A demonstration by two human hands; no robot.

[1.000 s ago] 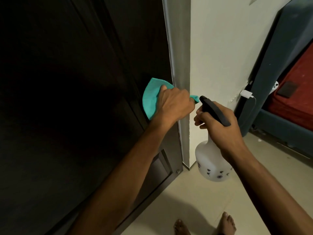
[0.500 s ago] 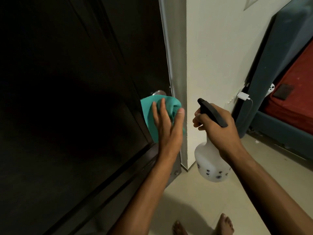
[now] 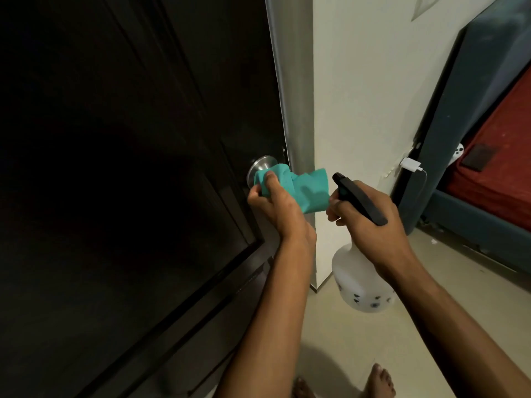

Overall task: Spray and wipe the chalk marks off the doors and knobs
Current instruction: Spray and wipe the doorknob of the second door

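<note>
Head view: the knob wipe appears in hand. The left hand [image 3: 275,208] grips the teal cloth [image 3: 298,188] against the steel knob [image 3: 260,166] on the dark door [image 3: 129,168]; next likely calls for rubbing round it. The right hand [image 3: 370,225] holds the spray bottle [image 3: 362,285] upright, long axis vertical, nozzle toward the cloth.

Gripping a bunched teal cloth [image 3: 296,186] in the left hand [image 3: 280,209], thumb on top, and pressing it against the lower right of the round metal door knob [image 3: 260,168] on the dark panelled door [image 3: 129,168]. Holding a white spray bottle [image 3: 363,285] by its black trigger head [image 3: 360,201] in the right hand [image 3: 370,225], just beside the cloth, in front of the cream wall [image 3: 373,96]. Standing barefoot on the pale tiled floor [image 3: 373,334], with a white charger plug [image 3: 411,165] sitting beside a red mattress [image 3: 500,173].
</note>
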